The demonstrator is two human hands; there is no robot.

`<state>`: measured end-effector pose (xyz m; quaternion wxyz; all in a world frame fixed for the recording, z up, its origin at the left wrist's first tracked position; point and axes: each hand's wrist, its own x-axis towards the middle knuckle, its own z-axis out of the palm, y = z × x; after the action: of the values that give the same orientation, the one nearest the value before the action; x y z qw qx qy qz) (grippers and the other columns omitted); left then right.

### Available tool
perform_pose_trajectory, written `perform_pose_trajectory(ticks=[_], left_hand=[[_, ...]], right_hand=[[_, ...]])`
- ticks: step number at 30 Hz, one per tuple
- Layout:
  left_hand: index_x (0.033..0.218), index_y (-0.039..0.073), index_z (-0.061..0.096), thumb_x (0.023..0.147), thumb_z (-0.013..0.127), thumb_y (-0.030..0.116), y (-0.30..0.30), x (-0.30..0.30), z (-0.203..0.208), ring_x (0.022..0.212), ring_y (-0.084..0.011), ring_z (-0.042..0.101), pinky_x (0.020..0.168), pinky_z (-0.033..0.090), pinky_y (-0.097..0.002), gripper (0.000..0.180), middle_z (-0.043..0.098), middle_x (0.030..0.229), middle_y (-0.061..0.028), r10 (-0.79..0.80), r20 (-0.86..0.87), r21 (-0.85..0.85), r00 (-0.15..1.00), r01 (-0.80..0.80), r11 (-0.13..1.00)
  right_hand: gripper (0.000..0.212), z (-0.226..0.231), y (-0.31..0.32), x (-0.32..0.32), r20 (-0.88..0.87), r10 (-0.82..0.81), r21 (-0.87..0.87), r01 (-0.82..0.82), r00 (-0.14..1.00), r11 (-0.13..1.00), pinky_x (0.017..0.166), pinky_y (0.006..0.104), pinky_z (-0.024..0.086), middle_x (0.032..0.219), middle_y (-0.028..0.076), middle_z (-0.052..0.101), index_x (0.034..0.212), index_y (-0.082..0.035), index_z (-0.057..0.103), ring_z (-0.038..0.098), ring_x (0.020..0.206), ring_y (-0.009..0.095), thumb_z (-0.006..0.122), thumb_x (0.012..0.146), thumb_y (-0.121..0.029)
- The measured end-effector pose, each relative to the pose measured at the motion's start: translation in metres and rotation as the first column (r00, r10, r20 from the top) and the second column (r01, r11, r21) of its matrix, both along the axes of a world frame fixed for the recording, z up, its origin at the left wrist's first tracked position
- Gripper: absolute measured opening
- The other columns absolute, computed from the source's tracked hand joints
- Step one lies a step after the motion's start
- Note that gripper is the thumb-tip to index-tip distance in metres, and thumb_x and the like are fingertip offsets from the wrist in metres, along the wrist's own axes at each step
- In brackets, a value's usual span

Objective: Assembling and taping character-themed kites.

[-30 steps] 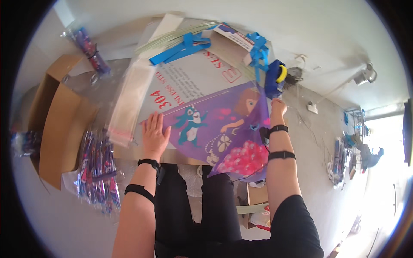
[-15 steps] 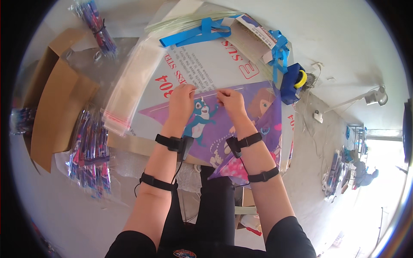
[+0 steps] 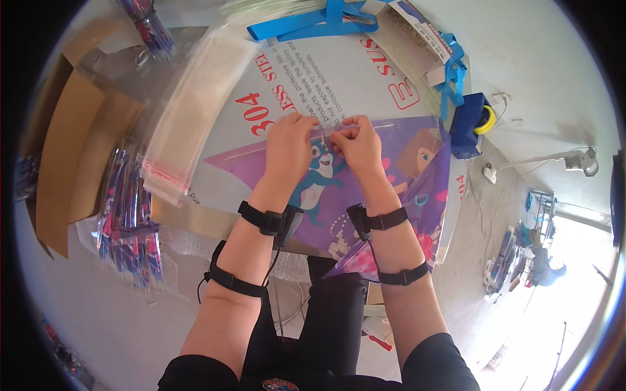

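A purple kite sail (image 3: 313, 228) with printed cartoon figures is spread over the work table, its lower tip hanging past the near edge by my legs. A thin pale rod or seam runs along its far edge. There my left hand (image 3: 290, 146) is closed in a pinch, its fingertips partly hidden. Just to its right, my right hand (image 3: 362, 146) pinches at the same edge, thumb against forefinger. A small pale tab shows between the two hands. Black straps with small devices are wrapped round both forearms.
Clear plastic sleeves (image 3: 202, 98) lie left on the printed table sheet (image 3: 313, 78). Blue ribbon (image 3: 313, 23) lies at the back, a blue tape dispenser (image 3: 466, 127) at the right edge. Left stand an open cardboard box (image 3: 68, 163) and several wrapped bundles (image 3: 127, 215).
Both hands have shifted slightly right in the picture and come closer together at the kite's far edge. The whole view has also moved a little.
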<state>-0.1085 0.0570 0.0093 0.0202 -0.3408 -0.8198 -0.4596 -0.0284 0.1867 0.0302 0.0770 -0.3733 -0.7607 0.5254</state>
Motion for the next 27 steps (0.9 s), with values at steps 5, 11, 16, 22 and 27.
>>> perform_pose_trajectory(ticks=[5,11,16,22,27], left_hand=[[0.090,0.006,0.067,0.075,0.057,-0.004,0.001,0.001,0.001,0.079,-0.0319,0.057,0.068,0.045,-0.0404,0.021,0.062,0.083,-0.0112,-0.008,0.006,-0.020,1.000,0.008,1.000],[0.093,0.008,0.070,0.070,0.056,-0.006,-0.001,0.004,0.004,0.082,-0.0285,0.056,0.070,0.044,-0.0389,0.030,0.060,0.083,-0.0085,-0.018,0.007,-0.073,1.000,0.018,0.997],[0.095,0.010,0.071,0.069,0.057,-0.006,-0.001,0.004,0.000,0.082,-0.0270,0.056,0.070,0.044,-0.0381,0.034,0.058,0.081,-0.0072,-0.024,0.006,-0.068,1.000,0.025,0.997],[0.097,0.015,0.072,0.071,0.058,-0.001,-0.003,0.007,0.000,0.085,-0.0248,0.056,0.071,0.041,-0.0371,0.033,0.058,0.086,-0.0048,-0.049,-0.043,-0.126,0.998,0.043,0.991],[0.098,0.019,0.072,0.075,0.057,0.004,-0.004,0.009,0.004,0.087,-0.0215,0.054,0.073,0.038,-0.0358,0.031,0.055,0.087,-0.0025,-0.064,-0.070,-0.182,0.995,0.051,0.982]], right_hand=[[0.033,-0.008,0.000,0.000,0.028,0.003,0.106,-0.006,1.000,0.994,0.060,0.0289,0.049,0.070,0.009,0.066,0.097,0.001,0.049,0.064,0.063,0.017,0.071,0.072,-0.005],[0.035,-0.005,-0.004,-0.002,0.068,-0.005,0.157,-0.006,0.998,0.988,0.065,0.0318,0.049,0.071,0.010,0.067,0.095,0.001,0.049,0.065,0.070,0.022,0.072,0.071,-0.007],[0.036,-0.006,-0.003,-0.003,0.094,-0.004,0.181,-0.013,0.996,0.983,0.067,0.0330,0.049,0.072,0.010,0.067,0.095,0.001,0.049,0.065,0.072,0.024,0.073,0.070,-0.009],[0.036,-0.010,-0.003,-0.003,0.107,-0.020,0.174,0.001,0.994,0.985,0.068,0.0340,0.049,0.073,0.010,0.066,0.095,0.001,0.050,0.065,0.074,0.024,0.073,0.070,-0.010],[0.037,-0.014,-0.001,-0.003,0.075,0.012,0.273,-0.033,0.997,0.962,0.052,0.0248,0.048,0.069,0.008,0.066,0.098,0.004,0.049,0.062,0.058,0.013,0.073,0.071,-0.006]])
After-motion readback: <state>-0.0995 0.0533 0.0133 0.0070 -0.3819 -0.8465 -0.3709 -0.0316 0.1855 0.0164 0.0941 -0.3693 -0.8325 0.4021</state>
